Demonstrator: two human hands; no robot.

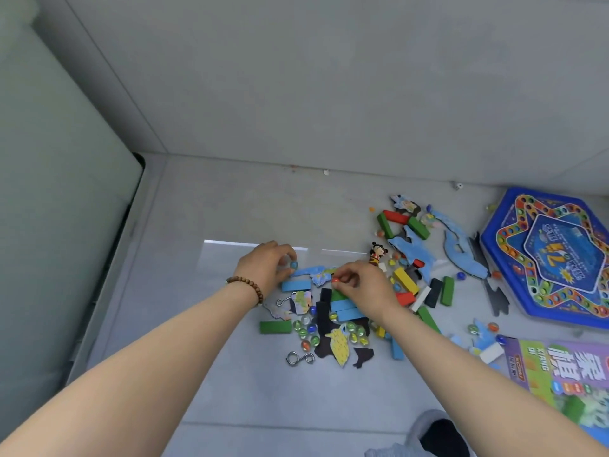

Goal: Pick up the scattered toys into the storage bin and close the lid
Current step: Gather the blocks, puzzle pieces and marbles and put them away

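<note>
My left hand (267, 265) pinches a blue marble (293, 264), my right hand (365, 286) a red marble (335, 280), both just over the toys (339, 349) spread near and right. Marbles roll, so I should squeeze firmly and lift straight; bin unseen.

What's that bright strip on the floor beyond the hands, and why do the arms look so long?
Head view: the strip is glare off the floor beyond the left hand; the wide-angle lens stretches the forearms and bows the wall lines; lighting is soft, shadows faint; the blue marble it pinches and the red marble in the right hand look blurred.
</note>
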